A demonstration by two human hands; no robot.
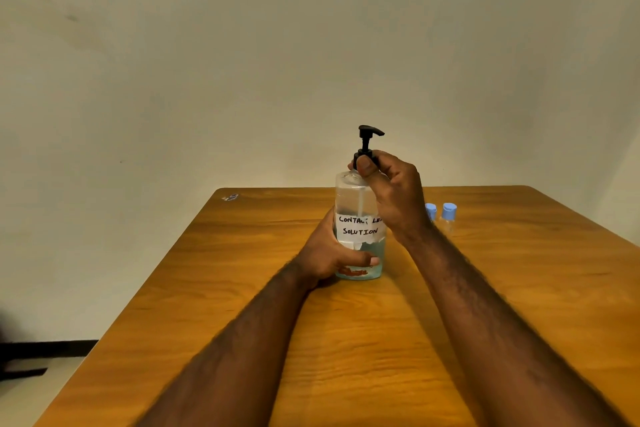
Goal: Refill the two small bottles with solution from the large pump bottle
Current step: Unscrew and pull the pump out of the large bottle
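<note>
The large pump bottle (358, 198) stood upright near the middle of the wooden table (346, 340). The left hand (329, 253) was wrapped around its low part, with the thumb across the front, holding it steady. The right hand (394, 194) pinched the black collar (364, 155) under the pump head (370, 132), thumb and fingers tight on it. I thought it was getting ready to twist the top off.

The bottle was clear plastic with only a little bluish liquid at the bottom. So it was likely not heavy, but it looked smooth and maybe slippery. The paper label (358, 229) looked like a better place to grip than the bare plastic.

The two small bottles (449, 213) stood side by side, to the right and a bit farther away, with their blue caps on. One was partly hidden behind the right hand. They looked light and easy to tip over, so each would need holding around its body.
</note>
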